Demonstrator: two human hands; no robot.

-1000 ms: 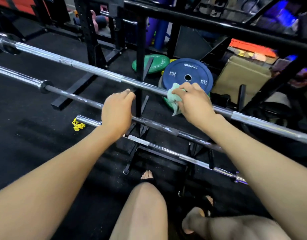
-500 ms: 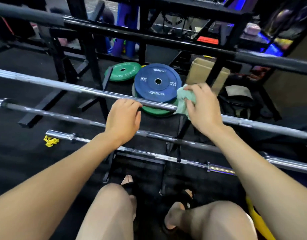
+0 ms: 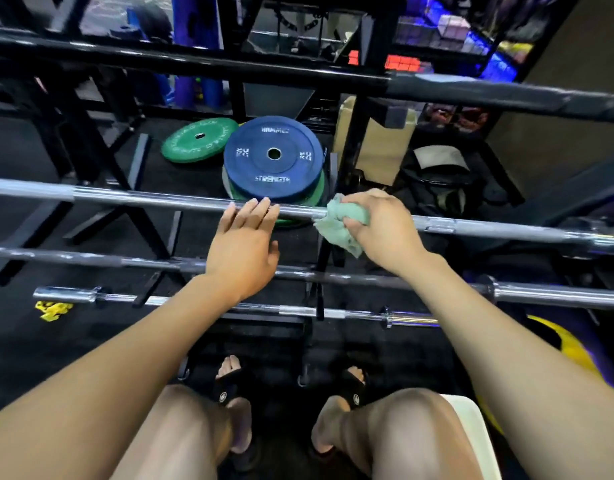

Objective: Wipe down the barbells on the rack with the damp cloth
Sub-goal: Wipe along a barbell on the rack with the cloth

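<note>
Mid-frame, the right hand (image 3: 378, 226) bunches the damp cloth (image 3: 340, 225) around the top barbell (image 3: 160, 199); the left hand (image 3: 243, 244) rests flat-fingered, steadying. Wrap fully, then slide evenly.

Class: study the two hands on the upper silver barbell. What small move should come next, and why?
Probably slide the right hand and its green cloth rightward along the upper silver barbell. The cloth is bunched around the bar, the left hand rests flat beside it as if steadying, and bar stretches on to the right.

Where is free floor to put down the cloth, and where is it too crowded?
Bare black floor lies left, around the yellow clip. Behind the top barbell it is crowded: blue plate, green plate, cardboard box.
</note>
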